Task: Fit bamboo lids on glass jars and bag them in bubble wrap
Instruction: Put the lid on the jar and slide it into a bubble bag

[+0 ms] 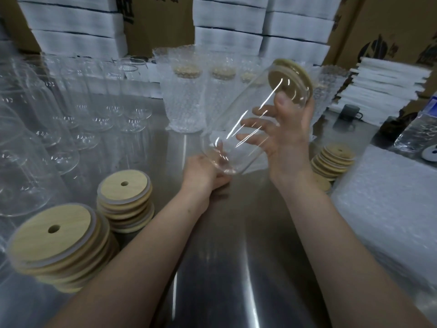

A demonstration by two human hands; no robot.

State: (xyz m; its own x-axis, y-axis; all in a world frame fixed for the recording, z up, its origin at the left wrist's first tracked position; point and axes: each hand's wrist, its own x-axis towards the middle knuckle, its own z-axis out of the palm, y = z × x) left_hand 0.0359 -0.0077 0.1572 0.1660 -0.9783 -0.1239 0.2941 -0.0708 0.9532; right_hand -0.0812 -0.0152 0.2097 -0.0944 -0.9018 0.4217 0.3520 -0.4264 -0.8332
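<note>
Left grip (205,171): fingers curled round the base of the jar (227,121), low end, just above the desk (236,256). Holding.

Right grip (288,138): palm toward the camera, fingers (256,121) spread and bent round the jar's upper half, seen through the glass; thumb up near the rim. Holding the jar.

Jar: clear, empty, held in the air over the middle of the desk and tilted, base near-left, mouth far-right. Lid (292,78) sits on the mouth. Whether it is fully seated cannot be told.

Near left on the desk: two lid stacks, one at the edge (52,242) and one just beyond it (125,192). Each top lid shows a small round hole and a pale ring.

Left, farther out: rows of bare glasses (71,102), upright, packed close.

Far, behind the held jar: wrapped jars (182,91), upright in bubble wrap, lids dimly visible through the wrap.

Right of the right grip: a third lid stack (331,159), leaning, beside a pile of bubble wrap (390,197) at the near right.

Far right: a dark mug (348,113), stacked foam sheets (383,86), a plastic bottle (416,131).

Back wall: white foam blocks (227,17) between cartons (387,24).

Desk surface is bare metal with glare streaks.
</note>
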